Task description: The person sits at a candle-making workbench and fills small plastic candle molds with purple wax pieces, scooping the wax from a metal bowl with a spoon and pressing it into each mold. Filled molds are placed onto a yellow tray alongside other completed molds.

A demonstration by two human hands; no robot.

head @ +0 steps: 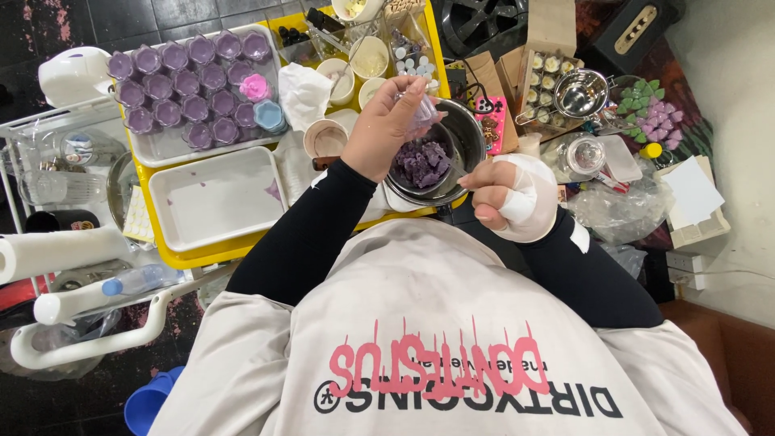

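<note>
A metal bowl (467,129) with purple crumbly lumps (421,164) stands at the near edge of a yellow tray (186,257). My left hand (386,125) hovers over the bowl, pinching a small clear cup (423,113) tilted above the lumps. My right hand (510,198), wrapped in a white bandage, rests at the bowl's right rim with its fingers curled against it. Both forearms are in black sleeves.
A white tray (165,145) holds several purple filled cups (186,81), plus a pink and a blue one. An empty white tray (218,198) lies nearer. Small white bowls (370,56), a steel pot (581,93), a paper towel roll (56,252) and a bottle (137,281) surround them.
</note>
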